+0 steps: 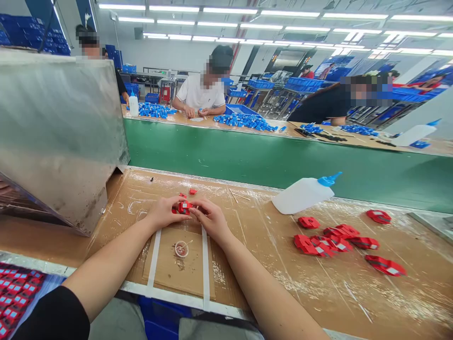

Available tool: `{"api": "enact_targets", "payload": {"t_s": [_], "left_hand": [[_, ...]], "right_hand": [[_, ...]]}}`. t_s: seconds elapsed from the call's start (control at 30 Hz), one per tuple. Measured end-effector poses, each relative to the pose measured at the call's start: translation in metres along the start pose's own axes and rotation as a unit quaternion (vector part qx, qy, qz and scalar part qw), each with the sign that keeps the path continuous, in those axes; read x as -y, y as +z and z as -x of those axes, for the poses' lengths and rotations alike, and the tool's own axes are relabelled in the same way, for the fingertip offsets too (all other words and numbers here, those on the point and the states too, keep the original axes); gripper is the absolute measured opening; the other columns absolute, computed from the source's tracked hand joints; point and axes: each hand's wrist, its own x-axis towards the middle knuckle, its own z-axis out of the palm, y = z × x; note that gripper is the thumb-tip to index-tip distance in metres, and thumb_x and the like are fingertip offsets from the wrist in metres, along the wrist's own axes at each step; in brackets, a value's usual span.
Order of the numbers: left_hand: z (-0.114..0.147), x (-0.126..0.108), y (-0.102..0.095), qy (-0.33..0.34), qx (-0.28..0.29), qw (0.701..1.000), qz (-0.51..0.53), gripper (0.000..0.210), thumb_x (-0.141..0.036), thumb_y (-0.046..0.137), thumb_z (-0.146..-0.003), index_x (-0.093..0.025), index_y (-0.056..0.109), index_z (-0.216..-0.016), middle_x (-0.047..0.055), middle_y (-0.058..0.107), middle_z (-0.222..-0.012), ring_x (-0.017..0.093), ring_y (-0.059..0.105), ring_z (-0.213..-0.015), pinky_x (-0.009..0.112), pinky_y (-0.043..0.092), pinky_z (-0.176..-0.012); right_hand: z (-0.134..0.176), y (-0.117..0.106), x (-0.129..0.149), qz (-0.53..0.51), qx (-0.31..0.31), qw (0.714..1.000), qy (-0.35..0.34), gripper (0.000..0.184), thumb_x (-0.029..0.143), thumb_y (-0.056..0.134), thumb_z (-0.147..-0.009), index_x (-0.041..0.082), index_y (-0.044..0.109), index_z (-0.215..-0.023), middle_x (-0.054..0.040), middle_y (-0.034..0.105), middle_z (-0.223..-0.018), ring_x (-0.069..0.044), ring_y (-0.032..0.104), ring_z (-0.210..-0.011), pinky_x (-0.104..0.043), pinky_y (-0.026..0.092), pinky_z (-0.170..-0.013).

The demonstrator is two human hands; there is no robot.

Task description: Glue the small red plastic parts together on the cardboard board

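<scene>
My left hand [164, 212] and my right hand [209, 218] meet over a cardboard-covered bench [255, 236], both pinching one small red plastic part [184, 207] between the fingertips. Two tiny red pieces [192, 191] lie just beyond the hands. In front of my wrists a small clear cup with a stick in it [181, 248] sits on a taped cardboard pad [179, 264]. A pile of several red parts [336, 243] lies to the right.
A white squeeze bottle with a blue nozzle [304, 193] lies tilted at right. A metal hood [60, 132] stands at left over the green conveyor belt [283, 160]. A tray of red parts [16, 293] is bottom left. Other people work with blue parts across the belt.
</scene>
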Motion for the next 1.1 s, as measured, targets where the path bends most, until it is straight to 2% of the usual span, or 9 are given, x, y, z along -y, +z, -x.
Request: {"api": "enact_targets", "payload": {"t_s": [0.13,0.23,0.33,0.43,0.53,0.67,0.83,0.97,1.1], "left_hand": [[0.0,0.0,0.0,-0.003,-0.009,1.0,-0.025,0.063,-0.057,0.08,-0.077,-0.025,0.067,-0.13,0.002,0.076,-0.093,0.018,0.069,-0.079,0.025,0.049,-0.07],[0.0,-0.002,0.001,-0.001,-0.014,0.999,-0.034,0.062,-0.055,0.079,-0.077,-0.026,0.068,-0.13,0.002,0.076,-0.097,0.018,0.069,-0.081,0.026,0.05,-0.073],[0.0,-0.003,0.002,-0.001,-0.007,1.0,0.016,0.061,-0.056,0.079,-0.078,-0.024,0.068,-0.13,0.002,0.076,-0.097,0.018,0.067,-0.082,0.026,0.05,-0.075],[-0.002,0.0,0.003,0.007,0.007,0.997,0.075,0.062,-0.055,0.079,-0.078,-0.021,0.068,-0.129,0.001,0.074,-0.09,0.016,0.065,-0.078,0.026,0.05,-0.074],[-0.003,0.004,0.003,0.01,0.013,0.997,0.072,0.063,-0.054,0.08,-0.077,-0.02,0.067,-0.129,0.0,0.072,-0.085,0.016,0.064,-0.075,0.026,0.049,-0.073],[-0.003,0.003,0.003,0.006,0.012,0.997,0.077,0.059,-0.052,0.08,-0.077,-0.019,0.069,-0.125,0.0,0.072,-0.084,0.015,0.063,-0.074,0.026,0.049,-0.072],[-0.002,-0.002,0.001,0.004,0.019,0.995,0.1,0.056,-0.051,0.08,-0.079,-0.019,0.07,-0.123,0.001,0.073,-0.087,0.015,0.064,-0.074,0.025,0.049,-0.071],[-0.002,-0.001,0.001,0.008,0.015,0.997,0.078,0.059,-0.052,0.079,-0.079,-0.019,0.068,-0.126,0.001,0.074,-0.089,0.015,0.064,-0.075,0.025,0.049,-0.072],[0.0,-0.003,0.001,0.026,-0.015,0.999,0.037,0.054,-0.049,0.078,-0.082,-0.023,0.067,-0.128,0.001,0.075,-0.103,0.014,0.066,-0.08,0.025,0.05,-0.076]], "right_hand": [[-0.001,-0.002,0.0,0.013,0.017,1.0,-0.003,0.026,0.043,0.059,-0.102,0.023,0.074,-0.109,-0.0065,0.071,-0.092,-0.019,0.064,-0.073,-0.032,0.052,-0.068],[-0.001,-0.002,0.001,0.028,0.01,0.999,-0.034,0.025,0.04,0.057,-0.103,0.024,0.073,-0.111,-0.0081,0.072,-0.1,-0.022,0.067,-0.087,-0.035,0.054,-0.077],[-0.001,0.0,0.002,0.042,-0.013,0.997,-0.056,0.022,0.036,0.055,-0.104,0.024,0.072,-0.112,-0.0087,0.072,-0.105,-0.023,0.067,-0.095,-0.037,0.053,-0.084],[0.001,0.002,0.001,0.037,-0.016,0.999,-0.036,0.021,0.036,0.055,-0.104,0.023,0.071,-0.111,-0.0081,0.071,-0.101,-0.022,0.067,-0.091,-0.035,0.054,-0.08],[0.003,0.004,0.0,0.027,-0.011,1.0,-0.009,0.021,0.037,0.057,-0.103,0.022,0.07,-0.11,-0.0079,0.071,-0.101,-0.022,0.066,-0.09,-0.033,0.054,-0.076],[0.004,0.007,0.001,0.027,-0.018,0.999,-0.009,0.021,0.037,0.056,-0.103,0.023,0.071,-0.109,-0.0083,0.071,-0.102,-0.023,0.066,-0.093,-0.035,0.054,-0.078],[0.004,0.008,0.002,0.033,-0.039,0.998,-0.02,0.02,0.037,0.057,-0.103,0.024,0.071,-0.11,-0.0082,0.072,-0.104,-0.023,0.067,-0.095,-0.036,0.054,-0.081],[0.004,0.007,0.0,0.024,-0.029,0.999,-0.018,0.021,0.038,0.058,-0.103,0.024,0.072,-0.111,-0.0084,0.071,-0.105,-0.023,0.067,-0.094,-0.036,0.055,-0.079],[0.004,0.008,-0.002,-0.044,-0.032,0.998,0.014,0.023,0.042,0.065,-0.098,0.023,0.074,-0.108,-0.007,0.069,-0.1,-0.019,0.066,-0.081,-0.031,0.054,-0.067]]}}
